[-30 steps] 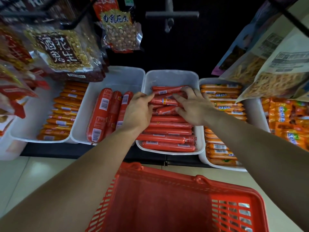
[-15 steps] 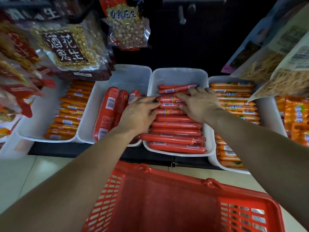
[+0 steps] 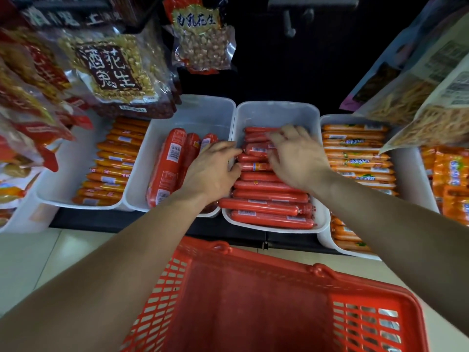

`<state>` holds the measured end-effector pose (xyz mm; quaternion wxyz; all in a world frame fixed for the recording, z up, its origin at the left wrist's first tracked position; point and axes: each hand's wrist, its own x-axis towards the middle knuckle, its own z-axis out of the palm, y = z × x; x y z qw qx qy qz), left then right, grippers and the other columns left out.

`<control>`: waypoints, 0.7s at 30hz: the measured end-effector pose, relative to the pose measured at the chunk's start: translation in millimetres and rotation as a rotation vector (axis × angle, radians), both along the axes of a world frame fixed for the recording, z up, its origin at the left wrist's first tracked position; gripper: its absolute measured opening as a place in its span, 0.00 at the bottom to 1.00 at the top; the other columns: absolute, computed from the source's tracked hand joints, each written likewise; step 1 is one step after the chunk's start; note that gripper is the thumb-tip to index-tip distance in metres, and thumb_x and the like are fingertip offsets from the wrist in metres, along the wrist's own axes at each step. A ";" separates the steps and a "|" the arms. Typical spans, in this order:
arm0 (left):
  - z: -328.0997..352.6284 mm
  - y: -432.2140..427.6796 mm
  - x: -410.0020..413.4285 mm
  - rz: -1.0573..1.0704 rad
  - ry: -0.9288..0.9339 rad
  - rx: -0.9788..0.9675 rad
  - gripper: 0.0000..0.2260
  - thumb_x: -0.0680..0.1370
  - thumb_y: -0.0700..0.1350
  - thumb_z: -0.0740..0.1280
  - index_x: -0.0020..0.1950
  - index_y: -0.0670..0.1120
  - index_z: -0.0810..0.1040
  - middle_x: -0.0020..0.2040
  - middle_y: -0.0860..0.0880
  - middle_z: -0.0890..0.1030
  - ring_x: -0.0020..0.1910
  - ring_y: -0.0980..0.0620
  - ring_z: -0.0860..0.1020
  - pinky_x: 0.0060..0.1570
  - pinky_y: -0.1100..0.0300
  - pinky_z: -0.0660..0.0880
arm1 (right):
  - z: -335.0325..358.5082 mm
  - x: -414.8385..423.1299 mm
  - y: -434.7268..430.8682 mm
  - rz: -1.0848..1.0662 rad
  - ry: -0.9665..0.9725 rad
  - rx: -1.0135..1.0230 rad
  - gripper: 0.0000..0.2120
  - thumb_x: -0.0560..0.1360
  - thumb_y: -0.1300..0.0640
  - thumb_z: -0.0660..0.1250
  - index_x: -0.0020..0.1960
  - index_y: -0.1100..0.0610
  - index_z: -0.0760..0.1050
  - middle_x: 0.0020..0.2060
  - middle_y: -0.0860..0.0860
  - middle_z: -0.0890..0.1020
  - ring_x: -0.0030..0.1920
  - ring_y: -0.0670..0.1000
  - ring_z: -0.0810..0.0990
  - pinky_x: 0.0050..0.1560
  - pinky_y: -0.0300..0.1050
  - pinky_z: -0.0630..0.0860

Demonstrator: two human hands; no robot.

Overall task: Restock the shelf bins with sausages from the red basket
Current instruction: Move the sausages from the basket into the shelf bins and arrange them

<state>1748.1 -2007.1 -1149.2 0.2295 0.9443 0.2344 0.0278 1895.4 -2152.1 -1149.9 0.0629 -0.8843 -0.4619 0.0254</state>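
Both hands are lying loosely spread, clamping nothing: left hand [image 3: 212,171] and right hand [image 3: 295,158] are pressing crosswise-lying red sausages [image 3: 264,196] in the middle bin [image 3: 276,113], toward the shelf's back edge.

"酒鬼花生" on the large peanut bag [image 3: 111,69] up-left of the grips, "花生" on the smaller hanging bag [image 3: 201,36] above them.

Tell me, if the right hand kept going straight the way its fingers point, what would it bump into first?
Probably the back wall of the white bin. The right hand lies on the red sausages, fingers pointing toward the bin's far end, where a bare stretch comes before that wall. Depth is hard to judge here.
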 end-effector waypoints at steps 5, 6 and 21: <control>6.9 3.7 -14.6 0.008 -0.015 0.022 0.18 0.80 0.50 0.63 0.71 0.50 0.74 0.72 0.53 0.72 0.72 0.50 0.66 0.71 0.57 0.60 | 1.0 -48.3 -40.7 0.324 0.321 -0.281 0.32 0.77 0.29 0.46 0.79 0.36 0.49 0.79 0.47 0.53 0.77 0.54 0.52 0.76 0.58 0.54; 6.6 3.3 -18.0 0.011 -0.005 0.026 0.19 0.80 0.50 0.63 0.71 0.50 0.74 0.72 0.54 0.72 0.71 0.50 0.66 0.70 0.57 0.61 | -5.1 -51.0 -45.2 0.346 0.288 -0.336 0.31 0.78 0.30 0.46 0.79 0.35 0.45 0.80 0.46 0.48 0.78 0.53 0.47 0.76 0.58 0.49; -7.0 1.5 -20.9 -0.036 0.014 0.036 0.22 0.81 0.52 0.61 0.76 0.50 0.68 0.76 0.53 0.67 0.74 0.50 0.62 0.73 0.54 0.61 | -7.2 -14.8 -41.1 0.278 0.060 -0.277 0.40 0.75 0.26 0.44 0.80 0.43 0.35 0.80 0.51 0.48 0.79 0.56 0.48 0.77 0.59 0.47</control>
